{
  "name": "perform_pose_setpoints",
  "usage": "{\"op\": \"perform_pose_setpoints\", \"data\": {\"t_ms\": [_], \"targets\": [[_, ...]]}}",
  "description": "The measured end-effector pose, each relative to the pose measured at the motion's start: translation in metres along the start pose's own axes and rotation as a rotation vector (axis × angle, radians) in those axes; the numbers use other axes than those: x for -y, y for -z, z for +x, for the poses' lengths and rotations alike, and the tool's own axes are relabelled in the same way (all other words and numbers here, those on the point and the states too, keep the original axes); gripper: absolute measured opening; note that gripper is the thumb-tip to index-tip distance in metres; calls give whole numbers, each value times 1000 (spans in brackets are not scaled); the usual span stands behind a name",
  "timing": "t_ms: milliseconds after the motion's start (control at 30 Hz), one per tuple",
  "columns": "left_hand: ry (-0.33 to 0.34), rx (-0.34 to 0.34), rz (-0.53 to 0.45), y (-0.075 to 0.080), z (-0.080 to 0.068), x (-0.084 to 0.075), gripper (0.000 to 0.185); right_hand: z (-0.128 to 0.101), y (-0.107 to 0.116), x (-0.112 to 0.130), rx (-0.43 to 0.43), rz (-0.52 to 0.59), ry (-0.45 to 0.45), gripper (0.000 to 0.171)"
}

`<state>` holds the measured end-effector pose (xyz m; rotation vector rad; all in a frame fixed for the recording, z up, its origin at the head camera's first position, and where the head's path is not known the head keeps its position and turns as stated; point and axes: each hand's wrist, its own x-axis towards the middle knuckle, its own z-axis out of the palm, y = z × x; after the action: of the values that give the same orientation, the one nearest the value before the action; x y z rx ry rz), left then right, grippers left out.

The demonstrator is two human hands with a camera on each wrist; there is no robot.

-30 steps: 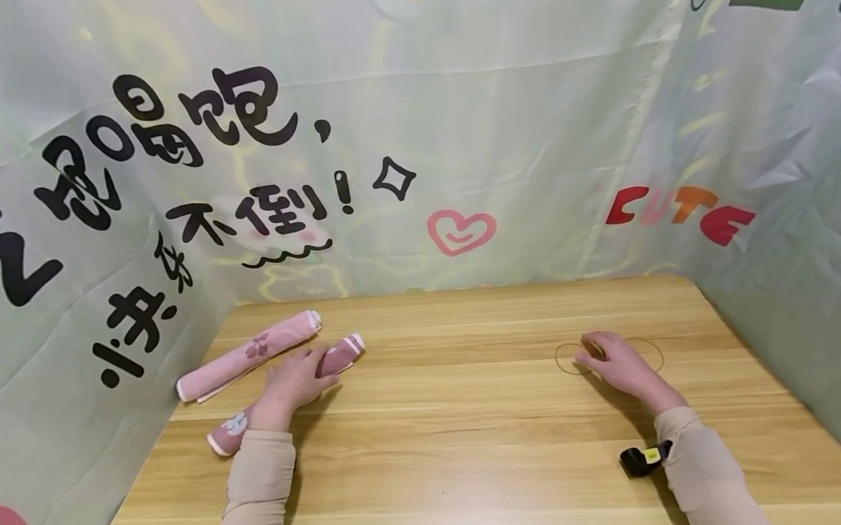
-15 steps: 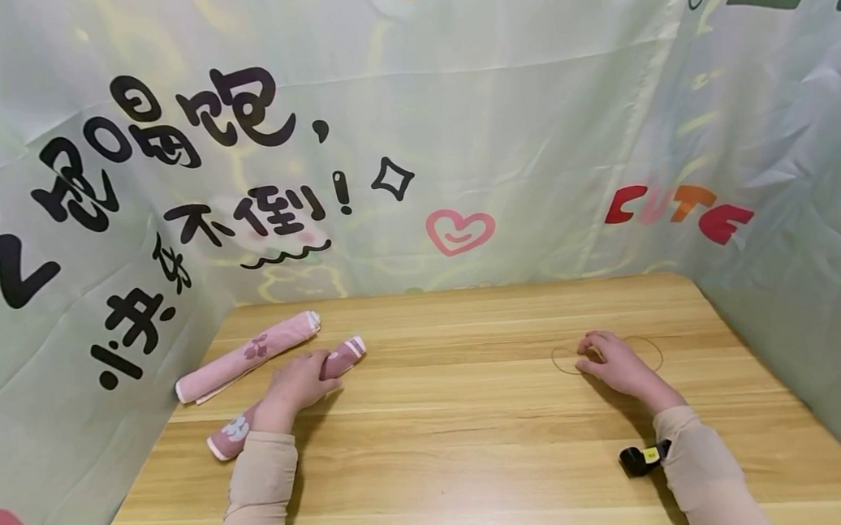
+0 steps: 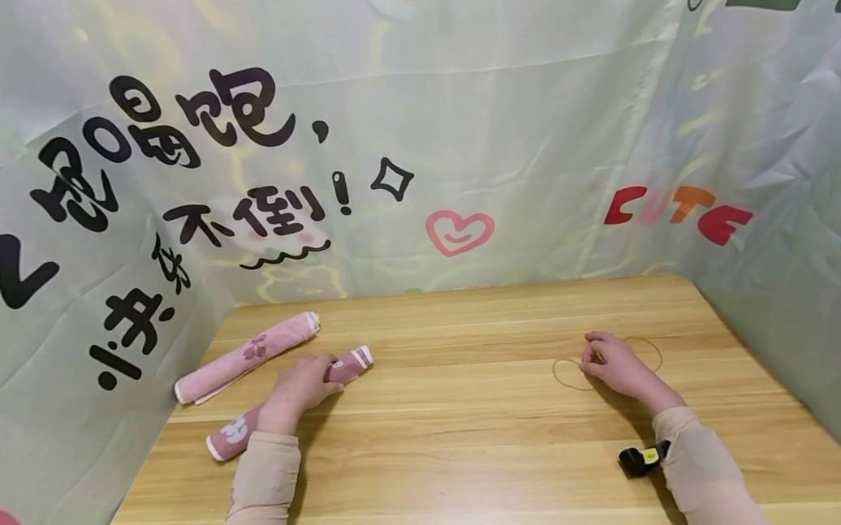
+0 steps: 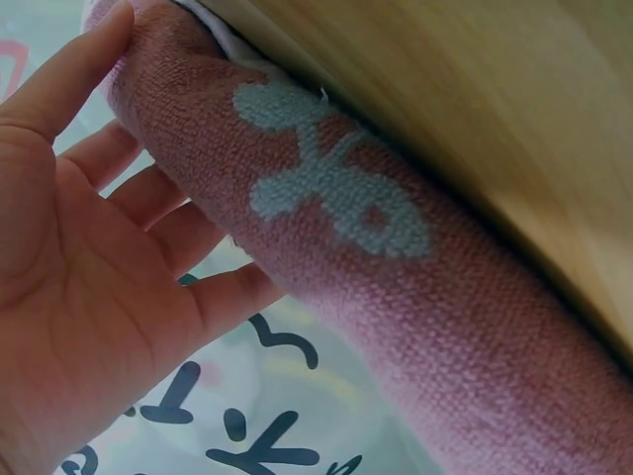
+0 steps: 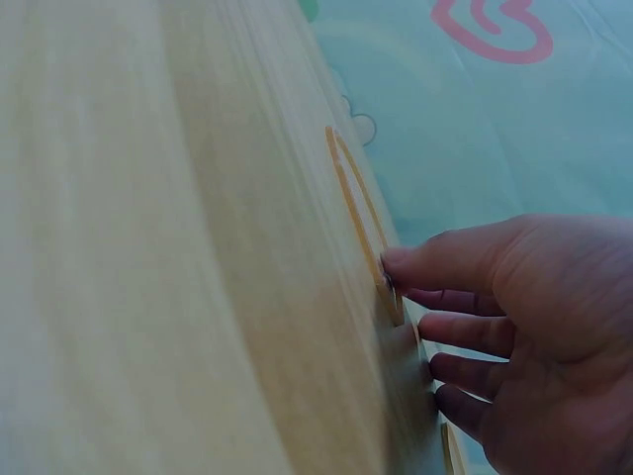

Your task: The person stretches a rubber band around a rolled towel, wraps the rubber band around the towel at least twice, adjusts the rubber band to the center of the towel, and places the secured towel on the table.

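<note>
On the near left of the tabletop (image 3: 434,457), the left hand (image 3: 301,389) curls around a rolled pink towel (image 3: 237,426) lying flat. To the right, the right hand (image 3: 618,362) pinches a rubber band (image 3: 567,374) off the wood. The step looks like gathering towel and band; next, bringing them together. A second rolled towel (image 3: 247,356) lies farther left.
</note>
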<state>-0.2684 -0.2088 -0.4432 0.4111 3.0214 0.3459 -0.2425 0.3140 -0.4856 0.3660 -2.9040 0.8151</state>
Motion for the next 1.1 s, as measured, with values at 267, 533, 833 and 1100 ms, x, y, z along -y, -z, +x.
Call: {"op": "perform_pose_setpoints", "data": {"t_ms": [267, 533, 833, 1100], "targets": [[-5, 6, 1, -3, 0, -2, 44, 0, 0, 1, -4, 28, -24, 16], [-14, 0, -5, -2, -1, -2, 39, 1, 3, 4, -20, 66, -55, 17], [-44, -47, 25, -1, -1, -1, 28, 1, 6, 8, -43, 81, -76, 15], [-87, -163, 75, -1, -1, -1, 26, 2, 9, 13, -66, 100, -93, 13]]}}
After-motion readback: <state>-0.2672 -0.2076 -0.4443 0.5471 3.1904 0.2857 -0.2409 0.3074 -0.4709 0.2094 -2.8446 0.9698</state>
